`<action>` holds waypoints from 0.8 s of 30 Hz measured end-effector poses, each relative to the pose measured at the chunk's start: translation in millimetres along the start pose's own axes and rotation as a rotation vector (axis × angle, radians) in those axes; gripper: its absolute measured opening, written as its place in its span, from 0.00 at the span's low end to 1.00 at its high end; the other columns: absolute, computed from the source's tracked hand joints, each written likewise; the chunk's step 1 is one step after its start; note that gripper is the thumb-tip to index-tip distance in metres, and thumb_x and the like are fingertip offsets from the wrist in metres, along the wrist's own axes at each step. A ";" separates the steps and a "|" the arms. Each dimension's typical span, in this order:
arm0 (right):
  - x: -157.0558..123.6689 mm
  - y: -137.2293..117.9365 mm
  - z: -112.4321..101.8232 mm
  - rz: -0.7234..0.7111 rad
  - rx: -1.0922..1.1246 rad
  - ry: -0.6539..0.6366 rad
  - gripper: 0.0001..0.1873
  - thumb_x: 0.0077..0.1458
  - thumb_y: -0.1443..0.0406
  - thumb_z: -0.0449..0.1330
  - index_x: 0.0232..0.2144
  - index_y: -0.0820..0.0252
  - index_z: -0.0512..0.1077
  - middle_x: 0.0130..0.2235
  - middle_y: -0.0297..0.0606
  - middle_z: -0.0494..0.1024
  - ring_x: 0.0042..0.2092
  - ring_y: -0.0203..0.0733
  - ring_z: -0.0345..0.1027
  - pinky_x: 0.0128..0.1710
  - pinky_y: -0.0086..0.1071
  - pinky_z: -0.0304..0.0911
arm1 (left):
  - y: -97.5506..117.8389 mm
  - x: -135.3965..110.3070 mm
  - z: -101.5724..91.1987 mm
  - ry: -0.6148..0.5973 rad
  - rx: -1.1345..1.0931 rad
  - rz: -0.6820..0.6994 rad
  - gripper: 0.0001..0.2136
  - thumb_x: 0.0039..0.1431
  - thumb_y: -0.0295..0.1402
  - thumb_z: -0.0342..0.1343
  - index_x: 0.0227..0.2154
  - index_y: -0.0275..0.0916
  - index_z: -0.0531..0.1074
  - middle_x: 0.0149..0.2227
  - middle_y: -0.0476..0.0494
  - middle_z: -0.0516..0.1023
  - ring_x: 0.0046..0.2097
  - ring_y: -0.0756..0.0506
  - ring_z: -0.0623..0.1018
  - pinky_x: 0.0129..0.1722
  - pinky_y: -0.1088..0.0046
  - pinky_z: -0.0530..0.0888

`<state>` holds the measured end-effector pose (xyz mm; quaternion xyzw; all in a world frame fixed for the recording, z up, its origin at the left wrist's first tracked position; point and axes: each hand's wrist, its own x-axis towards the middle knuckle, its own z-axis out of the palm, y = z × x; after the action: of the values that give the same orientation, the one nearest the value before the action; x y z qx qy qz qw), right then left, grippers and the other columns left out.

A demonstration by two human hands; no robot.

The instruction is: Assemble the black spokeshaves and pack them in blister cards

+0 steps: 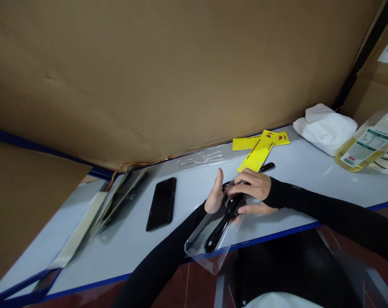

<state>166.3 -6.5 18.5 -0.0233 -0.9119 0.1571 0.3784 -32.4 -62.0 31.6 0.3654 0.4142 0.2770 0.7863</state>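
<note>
A black spokeshave with a rounded handle lies inside clear plastic packaging at the table's front edge. My left hand supports it from beneath, thumb raised and its other fingers mostly hidden behind the tool and plastic. From the right, my right hand has its fingers bent over the spokeshave's middle and the plastic. Beyond the right hand, a second black handle lies on the table; the hand hides whatever it joins. Two yellow printed cards overlap just behind it.
Left of my hands lies a black phone. A clear moulded plastic shell rests near the cardboard wall. At the right are a white cloth bundle and a bottle of yellow liquid. Flat panels lean at the left.
</note>
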 end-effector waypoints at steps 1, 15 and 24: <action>-0.5 -2.1 1.7 -0.005 -0.031 0.018 0.21 0.68 0.52 0.61 0.50 0.64 0.76 0.44 0.49 0.74 0.45 0.49 0.62 0.49 0.43 0.67 | 0.0 -2.2 1.0 -0.044 0.015 -0.014 0.46 0.51 0.80 0.34 0.25 0.38 0.73 0.15 0.44 0.69 0.14 0.47 0.66 0.13 0.69 0.59; -10.5 -5.5 16.8 0.120 -0.150 0.109 0.20 0.67 0.48 0.58 0.44 0.58 0.71 0.48 0.50 0.75 0.51 0.55 0.63 0.50 0.51 0.64 | 10.7 -5.2 1.8 0.058 0.161 0.059 0.28 0.61 0.61 0.50 0.36 0.36 0.75 0.17 0.44 0.74 0.14 0.46 0.69 0.13 0.70 0.54; 18.8 3.9 43.3 1.161 0.936 0.587 0.37 0.65 0.36 0.48 0.57 0.58 0.69 0.47 0.50 0.80 0.50 0.55 0.76 0.46 0.47 0.76 | 51.8 8.3 55.5 0.973 1.221 0.257 0.18 0.57 0.48 0.62 0.40 0.39 0.72 0.26 0.37 0.76 0.34 0.29 0.81 0.35 0.59 0.71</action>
<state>122.4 -11.4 1.3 -0.3733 -0.4567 0.6826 0.4314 12.2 -45.0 91.1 0.6150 0.7449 0.2180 0.1390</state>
